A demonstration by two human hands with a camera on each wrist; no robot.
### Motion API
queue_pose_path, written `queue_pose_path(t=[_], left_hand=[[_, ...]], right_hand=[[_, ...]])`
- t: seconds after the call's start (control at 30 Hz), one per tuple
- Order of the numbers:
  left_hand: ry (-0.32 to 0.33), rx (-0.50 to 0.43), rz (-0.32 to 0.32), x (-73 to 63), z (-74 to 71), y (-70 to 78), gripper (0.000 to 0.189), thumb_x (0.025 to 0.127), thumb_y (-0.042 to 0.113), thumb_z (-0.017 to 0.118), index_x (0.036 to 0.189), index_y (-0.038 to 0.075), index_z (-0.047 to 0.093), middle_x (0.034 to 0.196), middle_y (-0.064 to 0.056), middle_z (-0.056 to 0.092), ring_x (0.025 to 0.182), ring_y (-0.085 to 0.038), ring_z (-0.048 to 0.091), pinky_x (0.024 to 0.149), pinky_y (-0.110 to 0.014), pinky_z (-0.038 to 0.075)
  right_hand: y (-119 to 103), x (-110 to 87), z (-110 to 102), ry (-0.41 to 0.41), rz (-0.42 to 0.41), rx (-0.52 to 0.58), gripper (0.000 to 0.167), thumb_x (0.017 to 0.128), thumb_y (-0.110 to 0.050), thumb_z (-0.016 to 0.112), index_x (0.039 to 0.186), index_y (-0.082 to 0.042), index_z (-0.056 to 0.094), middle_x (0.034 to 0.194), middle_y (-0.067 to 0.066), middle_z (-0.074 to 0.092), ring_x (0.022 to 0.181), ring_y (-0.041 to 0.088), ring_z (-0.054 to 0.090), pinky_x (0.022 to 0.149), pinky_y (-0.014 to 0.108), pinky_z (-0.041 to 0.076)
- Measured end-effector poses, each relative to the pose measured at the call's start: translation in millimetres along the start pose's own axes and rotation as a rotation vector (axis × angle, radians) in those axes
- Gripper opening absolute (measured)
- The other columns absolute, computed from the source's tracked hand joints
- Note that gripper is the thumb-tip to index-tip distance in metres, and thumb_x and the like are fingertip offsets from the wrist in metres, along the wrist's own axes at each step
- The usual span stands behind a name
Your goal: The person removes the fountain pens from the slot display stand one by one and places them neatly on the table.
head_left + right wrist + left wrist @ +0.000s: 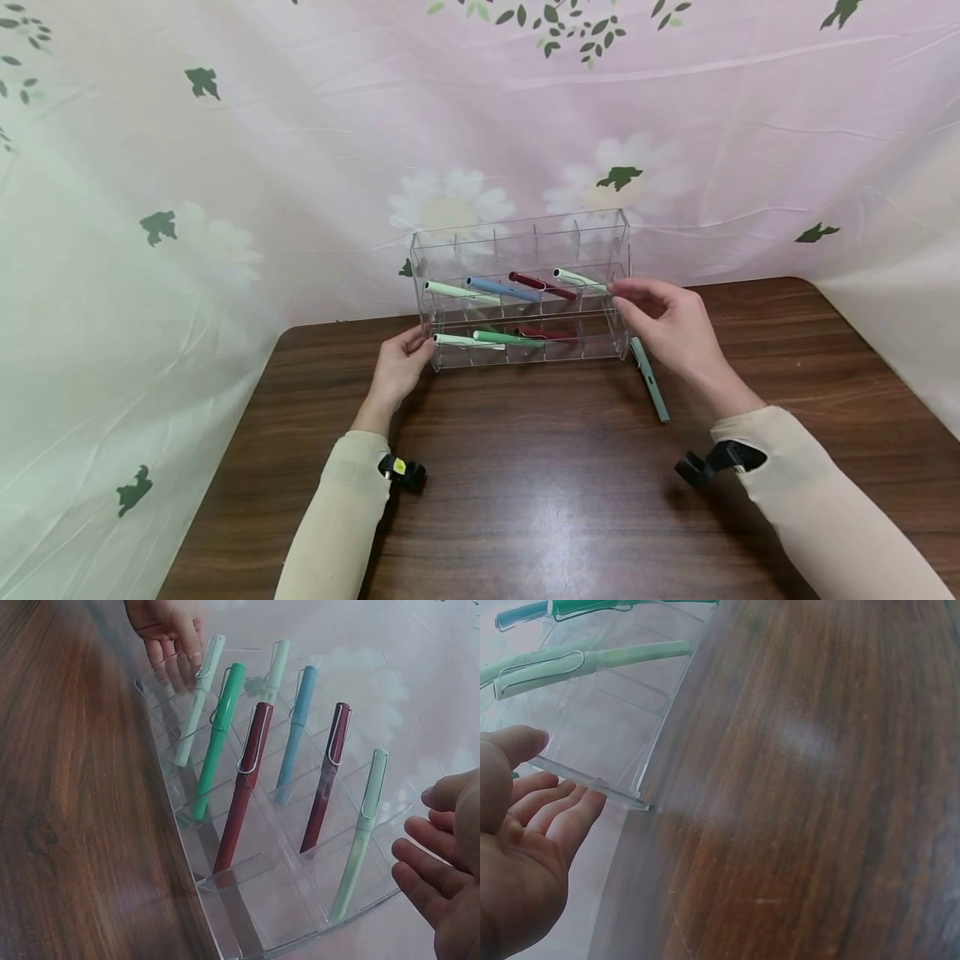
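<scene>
A clear acrylic pen holder with two tiers of compartments stands near the table's back edge. My left hand holds its left side panel, thumb on one face and fingers on the other. In the upper tier are a pale green pen, a blue pen, a dark red pen and another pale green pen. The lower tier has a pale green pen, a bright green pen and a red pen. Beside the holder's right end, my right hand has loosely bent fingers with nothing between them.
A grey-green pen lies on the brown wooden table, just right of the holder and below my right hand. Behind the holder hangs a pale floral cloth, which also runs along both sides of the table.
</scene>
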State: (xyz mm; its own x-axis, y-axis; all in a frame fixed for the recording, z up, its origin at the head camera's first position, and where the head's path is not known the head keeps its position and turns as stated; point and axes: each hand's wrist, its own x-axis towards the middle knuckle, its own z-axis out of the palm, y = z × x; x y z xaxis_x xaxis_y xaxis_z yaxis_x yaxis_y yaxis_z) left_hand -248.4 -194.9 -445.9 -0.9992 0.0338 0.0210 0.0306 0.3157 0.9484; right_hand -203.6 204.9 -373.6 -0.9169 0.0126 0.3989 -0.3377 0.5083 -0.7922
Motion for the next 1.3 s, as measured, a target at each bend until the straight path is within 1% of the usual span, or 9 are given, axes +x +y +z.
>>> queue_pose_path(t=[0.43, 0.67, 0.87, 0.93, 1.0, 1.1, 1.17, 1.23, 1.3], left_hand=[[0.002, 0.002, -0.004, -2.0, -0.7, 1.3, 0.047, 0.109, 0.010, 0.061, 0.154, -0.003, 0.055, 0.151, -0.024, 0.063, 0.140, -0.034, 0.063, 0.117, -0.050, 0.053], [0.011, 0.002, -0.006, -0.3, -0.4, -0.1, 0.047, 0.109, 0.011, 0.063, 0.153, -0.003, 0.057, 0.150, -0.024, 0.064, 0.140, -0.032, 0.063, 0.116, -0.047, 0.054], [0.014, 0.006, -0.007, -0.1, -0.1, -0.6, 0.047, 0.108, 0.010, 0.063, 0.153, -0.003, 0.057, 0.149, -0.024, 0.064, 0.139, -0.033, 0.064, 0.116, -0.048, 0.054], [0.012, 0.008, -0.007, -0.4, 0.0, -0.4, 0.047, 0.108, 0.010, 0.062, 0.153, -0.003, 0.057, 0.149, -0.024, 0.064, 0.140, -0.033, 0.063, 0.116, -0.049, 0.053], [0.010, 0.005, -0.006, -0.6, 0.1, -0.4, 0.047, 0.109, 0.010, 0.062, 0.154, -0.003, 0.056, 0.149, -0.024, 0.064, 0.140, -0.033, 0.063, 0.116, -0.049, 0.053], [0.010, 0.004, -0.006, -1.4, 0.2, 0.2, 0.047, 0.109, 0.010, 0.062, 0.153, -0.003, 0.056, 0.149, -0.024, 0.064, 0.139, -0.033, 0.064, 0.116, -0.048, 0.054], [0.011, 0.008, -0.006, -1.9, 0.3, 0.3, 0.047, 0.109, 0.010, 0.062, 0.153, -0.003, 0.057, 0.149, -0.024, 0.065, 0.139, -0.033, 0.064, 0.115, -0.047, 0.054], [0.011, 0.011, -0.007, -2.0, 0.5, 0.5, 0.047, 0.109, 0.010, 0.063, 0.153, -0.003, 0.057, 0.149, -0.024, 0.064, 0.139, -0.033, 0.064, 0.115, -0.046, 0.055], [0.010, 0.014, -0.005, -1.8, 0.5, 0.7, 0.047, 0.109, 0.010, 0.062, 0.153, -0.003, 0.057, 0.149, -0.024, 0.064, 0.139, -0.033, 0.064, 0.114, -0.046, 0.055]], right_hand=[[-5, 11.0, 6, -0.021, -0.027, 0.015, 0.031, 0.103, -0.014, 0.075, 0.132, -0.002, 0.076, 0.128, 0.021, 0.078, 0.093, -0.019, 0.062, 0.080, 0.001, 0.050], [-9, 16.9, 8, -0.036, 0.000, -0.028, 0.031, 0.106, -0.021, 0.072, 0.134, -0.010, 0.076, 0.129, 0.015, 0.079, 0.092, -0.013, 0.062, 0.077, 0.006, 0.050], [-9, 22.5, 11, -0.048, -0.018, -0.042, 0.031, 0.106, -0.020, 0.072, 0.134, -0.008, 0.076, 0.130, 0.015, 0.078, 0.094, -0.010, 0.063, 0.074, 0.008, 0.050], [-9, 24.1, 12, -0.048, -0.007, -0.043, 0.030, 0.106, -0.020, 0.073, 0.134, -0.010, 0.076, 0.130, 0.015, 0.078, 0.097, -0.004, 0.065, 0.072, 0.008, 0.050], [-9, 25.8, 13, -0.049, -0.002, -0.050, 0.031, 0.106, -0.022, 0.072, 0.134, -0.011, 0.076, 0.130, 0.015, 0.078, 0.100, 0.005, 0.068, 0.072, 0.009, 0.050], [-9, 27.9, 15, -0.061, 0.001, -0.059, 0.031, 0.107, -0.024, 0.072, 0.134, -0.012, 0.076, 0.132, 0.014, 0.078, 0.114, 0.022, 0.072, 0.080, 0.012, 0.050], [-8, 29.4, 16, -0.072, -0.005, -0.060, 0.032, 0.107, -0.025, 0.071, 0.135, -0.011, 0.075, 0.134, 0.014, 0.077, 0.122, 0.029, 0.071, 0.088, 0.018, 0.052], [-8, 30.9, 16, -0.083, -0.005, -0.057, 0.033, 0.107, -0.025, 0.071, 0.137, -0.011, 0.075, 0.136, 0.014, 0.076, 0.128, 0.032, 0.069, 0.096, 0.026, 0.054], [-7, 32.6, 17, -0.091, -0.005, -0.057, 0.034, 0.108, -0.026, 0.070, 0.138, -0.011, 0.074, 0.137, 0.014, 0.075, 0.130, 0.033, 0.068, 0.099, 0.036, 0.056]])
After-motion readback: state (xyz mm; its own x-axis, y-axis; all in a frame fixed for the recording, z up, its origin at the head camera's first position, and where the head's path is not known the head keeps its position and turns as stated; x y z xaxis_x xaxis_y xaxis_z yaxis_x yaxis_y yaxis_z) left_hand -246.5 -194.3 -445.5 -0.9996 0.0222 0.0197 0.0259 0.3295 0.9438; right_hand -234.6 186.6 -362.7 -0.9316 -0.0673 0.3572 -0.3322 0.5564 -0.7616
